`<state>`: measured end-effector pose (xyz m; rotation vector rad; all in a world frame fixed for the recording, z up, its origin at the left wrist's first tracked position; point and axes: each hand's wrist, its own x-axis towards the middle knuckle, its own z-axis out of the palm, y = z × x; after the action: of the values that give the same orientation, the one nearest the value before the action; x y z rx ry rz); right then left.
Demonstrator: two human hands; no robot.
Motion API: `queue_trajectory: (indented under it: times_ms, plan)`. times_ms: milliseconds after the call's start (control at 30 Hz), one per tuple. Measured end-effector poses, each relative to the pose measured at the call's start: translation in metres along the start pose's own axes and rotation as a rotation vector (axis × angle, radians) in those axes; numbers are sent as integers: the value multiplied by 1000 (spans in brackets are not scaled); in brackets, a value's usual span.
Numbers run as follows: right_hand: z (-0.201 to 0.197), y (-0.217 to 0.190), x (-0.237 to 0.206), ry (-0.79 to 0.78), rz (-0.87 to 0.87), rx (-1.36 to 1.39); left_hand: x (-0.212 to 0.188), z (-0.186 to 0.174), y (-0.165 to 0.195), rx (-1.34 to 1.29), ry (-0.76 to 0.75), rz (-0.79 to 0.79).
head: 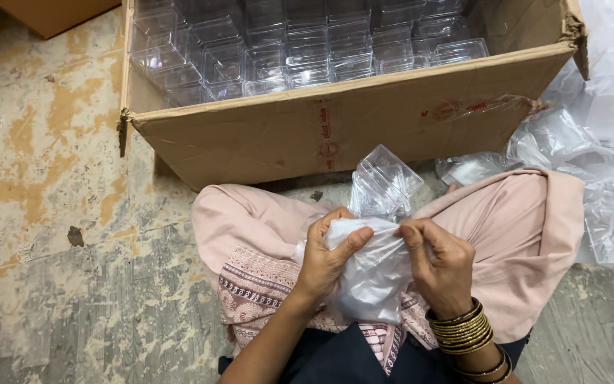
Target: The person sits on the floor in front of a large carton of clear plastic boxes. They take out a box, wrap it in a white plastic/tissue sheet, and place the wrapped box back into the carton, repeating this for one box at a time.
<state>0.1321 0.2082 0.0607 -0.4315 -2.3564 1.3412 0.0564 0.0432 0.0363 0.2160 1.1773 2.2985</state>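
Observation:
My left hand [325,254] and my right hand [436,264] both pinch the top of a thin translucent plastic bag [374,274] over my lap. Clear plastic boxes [384,186] stick out of the bag's mouth just above my fingers. My left thumb presses the bag's folded rim; my right fingertips grip the rim on the other side. Gold bangles [462,329] ring my right wrist. I sit cross-legged in pink cloth [527,227] on the floor.
A large cardboard carton [335,128] lies open in front of my knees, filled with several rows of clear plastic boxes [286,50]. Loose plastic bags [591,135] are heaped at the right. Worn, patchy floor [51,213] spreads to the left, with cardboard corners at the edges.

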Motion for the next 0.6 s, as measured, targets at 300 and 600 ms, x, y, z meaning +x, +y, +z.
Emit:
queue_trajectory:
  times_ms: [300,600]
  plan:
    - [-2,1,4,-74,-162,70,6,-6,-10,250,-13,137]
    - [-2,15,1,74,-14,269,12,0,1,137,53,56]
